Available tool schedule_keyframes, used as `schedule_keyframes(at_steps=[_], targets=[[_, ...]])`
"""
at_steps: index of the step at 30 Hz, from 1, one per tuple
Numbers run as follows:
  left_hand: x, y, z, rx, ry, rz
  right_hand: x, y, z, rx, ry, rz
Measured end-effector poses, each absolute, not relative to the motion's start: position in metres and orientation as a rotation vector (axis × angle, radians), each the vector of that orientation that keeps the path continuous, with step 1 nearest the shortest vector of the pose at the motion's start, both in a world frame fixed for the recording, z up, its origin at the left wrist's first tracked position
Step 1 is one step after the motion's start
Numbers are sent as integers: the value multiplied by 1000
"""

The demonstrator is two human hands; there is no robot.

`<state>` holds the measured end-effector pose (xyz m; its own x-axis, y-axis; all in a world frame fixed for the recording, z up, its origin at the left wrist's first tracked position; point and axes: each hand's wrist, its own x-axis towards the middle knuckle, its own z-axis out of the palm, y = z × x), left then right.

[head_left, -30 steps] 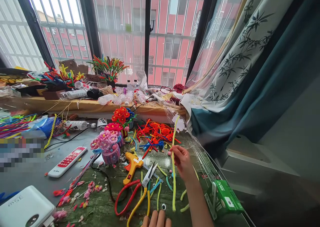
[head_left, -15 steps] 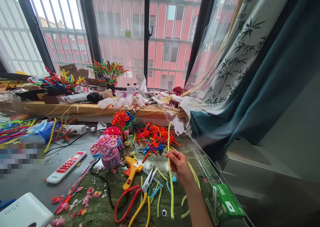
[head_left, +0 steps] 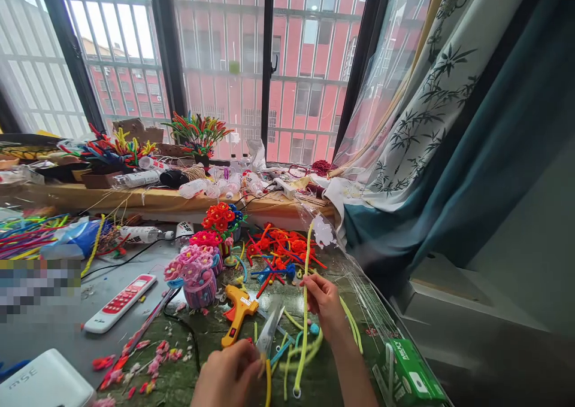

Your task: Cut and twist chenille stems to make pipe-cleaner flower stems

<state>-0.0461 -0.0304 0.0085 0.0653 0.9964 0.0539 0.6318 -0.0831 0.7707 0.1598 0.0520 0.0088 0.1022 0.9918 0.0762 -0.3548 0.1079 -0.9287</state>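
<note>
My right hand [head_left: 327, 308] pinches a long yellow-green pipe cleaner [head_left: 306, 323], which stands nearly upright between thumb and fingers. Its lower end reaches down beside a googly eye [head_left: 296, 393]. At the bottom centre is my left hand [head_left: 231, 371], fingers curled over the handles of a pair of scissors [head_left: 271, 329]. The scissors' blades point away from me and look blurred; the red handle is mostly covered, while part of the yellow one shows. Short pipe cleaner pieces [head_left: 281, 352] lie between the hands, one of them smeared by motion.
A yellow glue gun [head_left: 240, 311] lies just beyond my left hand. Pipe-cleaner flower pots [head_left: 200, 290] and a red pile of pipe cleaners [head_left: 281, 242] stand behind. A green box [head_left: 411, 371] sits at right; a remote [head_left: 121, 303] and white device [head_left: 49, 380] at left.
My left hand has come into view from below and closed over the scissors' handles. The right hand still holds the pipe cleaner, whose lower end has shifted left. A blurred pipe-cleaner curve now shows beside it.
</note>
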Motion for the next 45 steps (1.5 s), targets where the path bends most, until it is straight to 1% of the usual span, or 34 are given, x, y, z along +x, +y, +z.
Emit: schedule_keyframes(at_steps=[3,8,12,17,22,28,38,45], targets=[[-50,-18,31,1619,1521,871,158,51,9,-914,-930,1240],[-43,13,55,1356,1278,1148,147,51,6,-910,-1096,1334],[-30,48,63,1230,1111,1322,134,53,-1,-882,-1137,1381],[-3,84,58,1136,947,1544,129,60,-8,-874,-1015,1398],[19,100,40,1184,778,1486,136,63,-8,-860,-950,1336],[28,105,30,1266,651,1286,145,61,-1,-872,-891,1272],[22,102,33,1324,672,1448,147,59,-7,-858,-935,1260],[20,106,27,1310,675,1446,145,59,-8,-882,-944,1273]])
